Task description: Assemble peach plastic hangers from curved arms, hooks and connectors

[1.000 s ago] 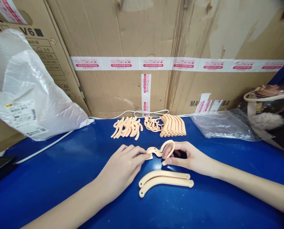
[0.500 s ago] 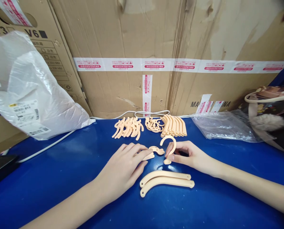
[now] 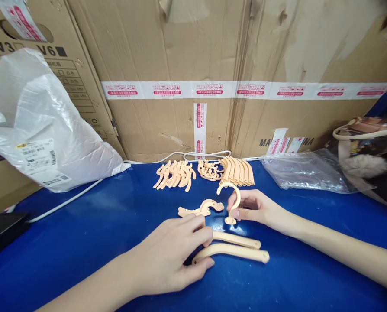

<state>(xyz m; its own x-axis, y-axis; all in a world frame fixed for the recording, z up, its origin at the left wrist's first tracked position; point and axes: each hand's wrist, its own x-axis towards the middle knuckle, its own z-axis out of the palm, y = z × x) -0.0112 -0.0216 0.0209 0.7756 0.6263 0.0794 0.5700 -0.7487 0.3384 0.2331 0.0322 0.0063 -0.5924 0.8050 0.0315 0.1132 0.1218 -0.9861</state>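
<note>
The right hand (image 3: 260,209) pinches a hook (image 3: 237,196) between thumb and fingers. The left hand (image 3: 167,251) curls its fingers over one end of two bent sticks (image 3: 232,250); I can't tell if it squeezes. Just past it lie wavy pieces (image 3: 198,212), then more piles (image 3: 175,174) farther back on the blue table (image 3: 294,273).

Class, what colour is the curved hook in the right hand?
The curved hook is pale peach, clearest in the head view.
</note>
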